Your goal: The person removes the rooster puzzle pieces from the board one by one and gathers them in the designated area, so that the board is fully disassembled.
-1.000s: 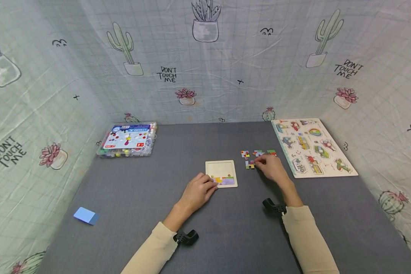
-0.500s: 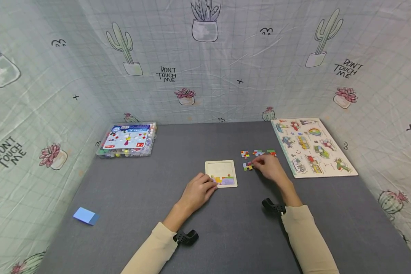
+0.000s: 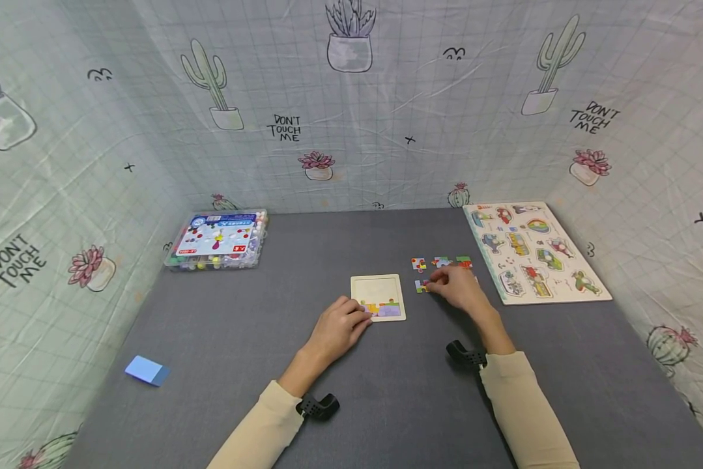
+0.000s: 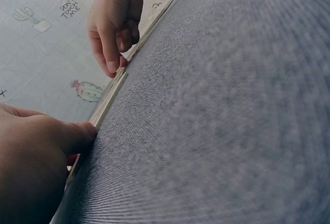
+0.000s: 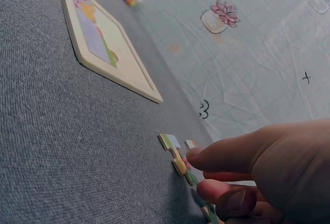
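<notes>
A square wooden puzzle tray [image 3: 377, 286] lies mid-table, with joined puzzle pieces [image 3: 389, 310] along its near side. My left hand [image 3: 341, 326] grips the tray's near left corner; in the left wrist view its thumb [image 4: 80, 134] presses the edge. To the tray's right, my right hand [image 3: 459, 290] pinches a yellow, green and pale blue puzzle piece [image 3: 420, 286] low at the table. The right wrist view has the index finger [image 5: 221, 154] over that piece and the thumb beside it. Behind are a red and yellow piece [image 3: 418, 264], a bluish piece [image 3: 442, 262] and a red and green piece [image 3: 464, 260].
At the back right lies a large picture board [image 3: 539, 254]. A clear plastic box [image 3: 217, 240] of colourful beads stands at the back left. A blue block [image 3: 147, 370] lies at the left. A printed cloth [image 3: 351, 163] closes off the back and sides.
My right hand has shifted slightly left and nearer me, and the puzzle piece at its fingertips has moved the same way. My left hand has stayed on the tray.
</notes>
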A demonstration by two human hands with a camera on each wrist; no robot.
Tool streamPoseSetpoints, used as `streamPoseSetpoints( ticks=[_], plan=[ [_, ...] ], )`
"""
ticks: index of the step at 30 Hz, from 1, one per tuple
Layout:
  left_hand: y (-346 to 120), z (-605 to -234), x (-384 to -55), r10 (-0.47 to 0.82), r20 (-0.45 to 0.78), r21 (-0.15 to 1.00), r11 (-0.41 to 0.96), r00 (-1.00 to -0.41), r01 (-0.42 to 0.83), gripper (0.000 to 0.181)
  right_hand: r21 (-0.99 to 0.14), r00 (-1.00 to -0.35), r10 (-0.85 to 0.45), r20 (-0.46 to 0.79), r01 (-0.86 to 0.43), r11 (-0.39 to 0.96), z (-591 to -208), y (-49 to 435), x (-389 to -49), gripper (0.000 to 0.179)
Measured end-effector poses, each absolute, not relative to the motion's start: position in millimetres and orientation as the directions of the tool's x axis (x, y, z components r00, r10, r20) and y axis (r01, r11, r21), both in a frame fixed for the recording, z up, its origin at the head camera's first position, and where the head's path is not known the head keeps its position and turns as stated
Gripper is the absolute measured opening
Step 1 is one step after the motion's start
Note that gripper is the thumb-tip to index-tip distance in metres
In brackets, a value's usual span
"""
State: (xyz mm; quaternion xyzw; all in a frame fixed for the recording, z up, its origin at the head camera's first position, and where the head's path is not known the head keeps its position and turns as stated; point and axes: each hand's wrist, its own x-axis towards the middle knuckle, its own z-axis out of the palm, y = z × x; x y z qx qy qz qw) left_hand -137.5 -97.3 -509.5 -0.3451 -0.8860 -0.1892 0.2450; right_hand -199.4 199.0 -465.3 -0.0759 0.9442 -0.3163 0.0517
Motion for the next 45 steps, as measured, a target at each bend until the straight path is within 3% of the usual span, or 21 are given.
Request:
streamPoseSetpoints(
  ticks=[18, 32, 45],
  plan=[
    [-97, -509, -137, 0.520, 0.548, 0.183, 0.690, -0.655, 0.700, 0.010, -0.537, -0.963, -0.270, -0.003, -0.226, 0.813, -471, 191, -201, 0.030],
    [-97, -509, -137, 0.514, 0.582, 0.161, 0.687, -0.630, 0.709, 0.006, -0.585, -0.973, -0.230, -0.007, -0.182, 0.790, -464, 189, -200, 0.035],
    [-97, -509, -138, 0.556, 0.555, 0.121, 0.682, -0.619, 0.721, 0.011, -0.589, -0.948, -0.314, 0.054, -0.284, 0.756, -464, 172, -194, 0.033]
  ],
)
